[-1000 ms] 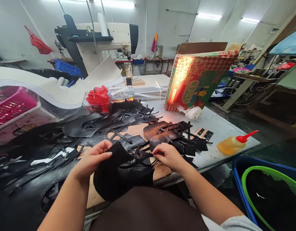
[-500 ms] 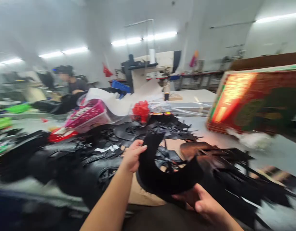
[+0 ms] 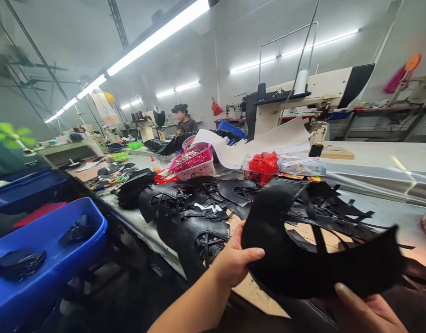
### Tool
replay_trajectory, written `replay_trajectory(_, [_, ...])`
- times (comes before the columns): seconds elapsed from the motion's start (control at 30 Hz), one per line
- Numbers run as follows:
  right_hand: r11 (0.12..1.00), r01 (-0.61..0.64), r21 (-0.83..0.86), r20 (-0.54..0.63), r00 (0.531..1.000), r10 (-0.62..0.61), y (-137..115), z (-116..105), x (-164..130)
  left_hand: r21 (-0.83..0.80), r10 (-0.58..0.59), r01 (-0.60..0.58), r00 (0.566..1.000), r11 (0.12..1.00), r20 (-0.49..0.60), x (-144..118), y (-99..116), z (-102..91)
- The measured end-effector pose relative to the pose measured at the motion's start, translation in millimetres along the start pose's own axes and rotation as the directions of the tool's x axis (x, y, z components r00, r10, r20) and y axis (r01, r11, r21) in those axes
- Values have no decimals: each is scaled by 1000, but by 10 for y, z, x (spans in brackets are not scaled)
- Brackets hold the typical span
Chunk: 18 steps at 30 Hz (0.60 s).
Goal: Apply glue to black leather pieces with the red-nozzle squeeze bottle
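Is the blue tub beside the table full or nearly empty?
Nearly empty. The blue tub holds only two dark pieces, with its blue floor bare around them.

Right hand barely showing

The right hand is getting cut off by the bottom edge, fingers hiding under the black leather piece.

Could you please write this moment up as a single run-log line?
left hand: grips black shoe upper | right hand: under upper, grip unclear | near: blue bin, pile of black uppers on table
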State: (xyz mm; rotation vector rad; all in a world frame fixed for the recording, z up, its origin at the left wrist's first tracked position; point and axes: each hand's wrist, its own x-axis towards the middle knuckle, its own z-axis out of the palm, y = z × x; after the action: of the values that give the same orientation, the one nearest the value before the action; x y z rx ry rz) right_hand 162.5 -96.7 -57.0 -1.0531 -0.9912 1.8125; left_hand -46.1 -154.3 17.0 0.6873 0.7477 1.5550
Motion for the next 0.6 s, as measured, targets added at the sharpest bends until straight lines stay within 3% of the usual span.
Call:
replay_trajectory(0.13, [997, 18, -79, 254, 967, 3, 68, 293, 22, 131, 143, -125, 980, 984, -138, -81, 418, -225])
replay_trajectory(0.23, [991, -13, -130, 380, 923, 62, 100, 508, -11, 260, 239, -171, 935, 950, -261, -73, 843, -431])
replay_trajectory(0.4, [981, -48, -186, 297, 949, 102, 154, 553, -85, 348, 299, -161, 872, 924, -389, 79, 1343, -793])
replay_trajectory(0.6, [978, -61, -200, 235, 966, 108, 199, 263, -83, 335, 209, -42, 851, 941, -481, 326, 1434, -1445])
